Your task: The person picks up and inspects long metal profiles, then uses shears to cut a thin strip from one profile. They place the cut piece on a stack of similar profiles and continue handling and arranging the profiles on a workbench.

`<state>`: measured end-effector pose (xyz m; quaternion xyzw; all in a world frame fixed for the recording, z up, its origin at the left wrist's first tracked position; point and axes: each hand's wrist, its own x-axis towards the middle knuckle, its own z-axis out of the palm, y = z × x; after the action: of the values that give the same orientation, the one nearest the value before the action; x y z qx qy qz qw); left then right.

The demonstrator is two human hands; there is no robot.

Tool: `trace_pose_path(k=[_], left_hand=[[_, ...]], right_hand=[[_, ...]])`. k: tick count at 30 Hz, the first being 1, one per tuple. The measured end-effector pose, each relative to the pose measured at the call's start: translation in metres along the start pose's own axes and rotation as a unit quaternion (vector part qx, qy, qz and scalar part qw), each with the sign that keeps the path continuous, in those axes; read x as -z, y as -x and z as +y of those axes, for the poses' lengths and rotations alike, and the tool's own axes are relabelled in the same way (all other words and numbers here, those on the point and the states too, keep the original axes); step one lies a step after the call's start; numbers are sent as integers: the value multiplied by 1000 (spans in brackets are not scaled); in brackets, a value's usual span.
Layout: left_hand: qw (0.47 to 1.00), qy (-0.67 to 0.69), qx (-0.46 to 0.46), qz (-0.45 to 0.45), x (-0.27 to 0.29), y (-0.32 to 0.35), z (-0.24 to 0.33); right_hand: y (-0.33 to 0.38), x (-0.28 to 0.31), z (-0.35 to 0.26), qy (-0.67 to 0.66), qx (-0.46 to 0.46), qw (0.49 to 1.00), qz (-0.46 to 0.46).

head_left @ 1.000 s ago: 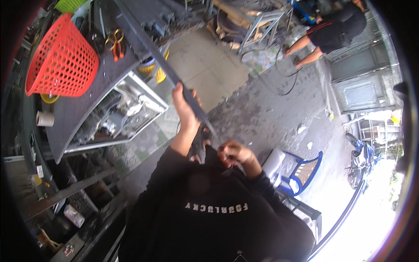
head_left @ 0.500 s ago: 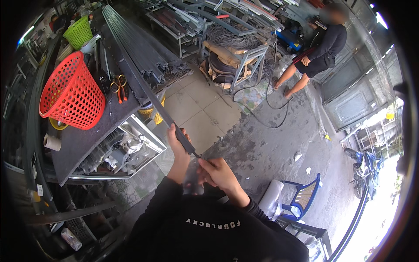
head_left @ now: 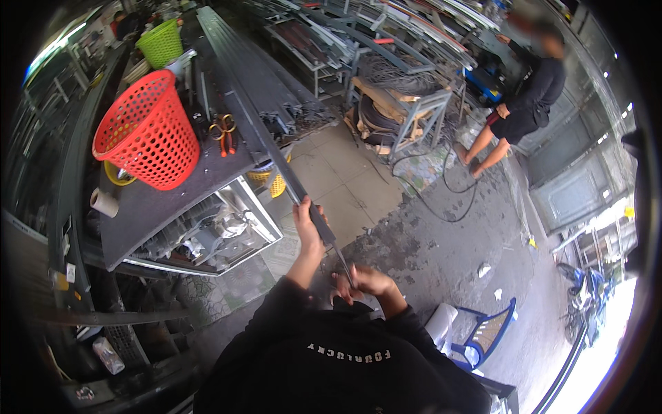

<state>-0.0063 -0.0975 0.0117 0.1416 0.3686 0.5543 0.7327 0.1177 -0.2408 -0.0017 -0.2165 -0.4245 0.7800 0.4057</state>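
Observation:
A long dark grey metal profile (head_left: pixel 279 157) slants from the far end of the workbench down toward me. My left hand (head_left: pixel 309 231) is closed round it close to its near end. From that end a thin dark strip (head_left: pixel 342 263) runs to my right hand (head_left: pixel 363 281), whose fingers are closed on it a short way below the profile. What the strip is made of cannot be made out. Several similar profiles (head_left: pixel 255 83) lie along the bench beside the held one.
On the bench (head_left: pixel 155 207) stand a red perforated basket (head_left: pixel 152 134), a green basket (head_left: pixel 160 43), orange-handled scissors (head_left: pixel 224 132) and a tape roll (head_left: pixel 103 203). A blue chair (head_left: pixel 486 334) stands at lower right. A cable (head_left: pixel 441 215) crosses the floor near another person (head_left: pixel 538 103).
My right hand has moved down and away from the profile's end, and a longer piece of the strip shows between. My left hand keeps its hold. The whole view has shifted.

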Motion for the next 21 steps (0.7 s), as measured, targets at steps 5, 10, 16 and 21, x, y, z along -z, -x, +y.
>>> trace_pose_path(k=[5, 10, 16, 21], left_hand=[[999, -20, -41, 6, 0, -3, -7], [998, -20, -52, 9, 2, -4, -12], [999, -32, -42, 7, 3, -2, -10], [999, -13, -38, 6, -2, -2, -8]], right_hand=[[41, -38, -5, 107, -99, 948, 282], [6, -80, -39, 114, -95, 901, 408], [-26, -12, -6, -48, -6, 970, 240], [46, -5, 41, -215, -4, 975, -52]])
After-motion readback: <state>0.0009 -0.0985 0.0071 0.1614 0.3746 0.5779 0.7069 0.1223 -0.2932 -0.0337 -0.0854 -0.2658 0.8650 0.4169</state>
